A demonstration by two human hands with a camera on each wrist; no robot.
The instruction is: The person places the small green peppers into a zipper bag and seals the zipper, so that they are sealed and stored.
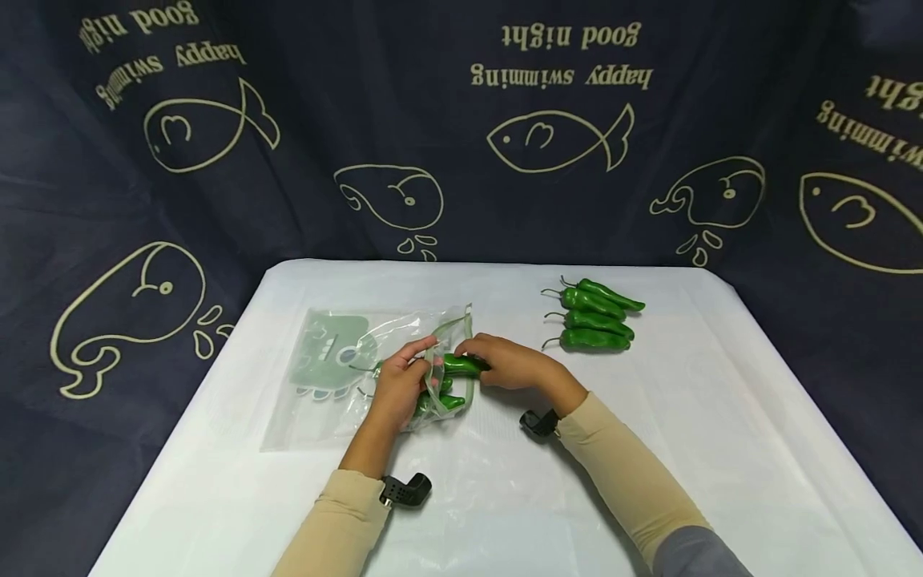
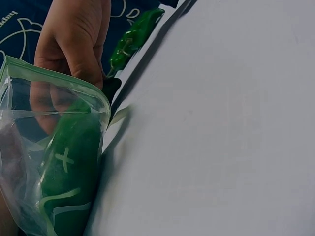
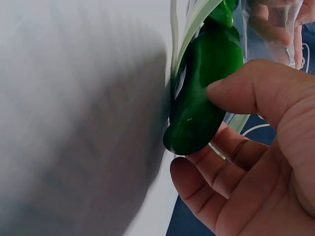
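A clear zip bag (image 1: pixel 328 353) with a green cartoon print lies on the table, its mouth held up toward the right. My left hand (image 1: pixel 397 393) grips the upper side of the bag near its opening. At that opening my right hand (image 1: pixel 515 365) pinches a green chili pepper (image 1: pixel 463 366) between thumb and fingers. In the right wrist view the pepper (image 3: pixel 202 103) lies partly inside the bag, its blunt tip still outside. Other peppers (image 1: pixel 452 401) rest within the bag, partly hidden by the left hand and plastic.
Several green peppers (image 1: pixel 594 340) lie in a column on the far right of the white table (image 1: pixel 649 449). A dark blue curtain (image 1: pixel 447 96) with fish and whale drawings hangs behind the table and along its sides.
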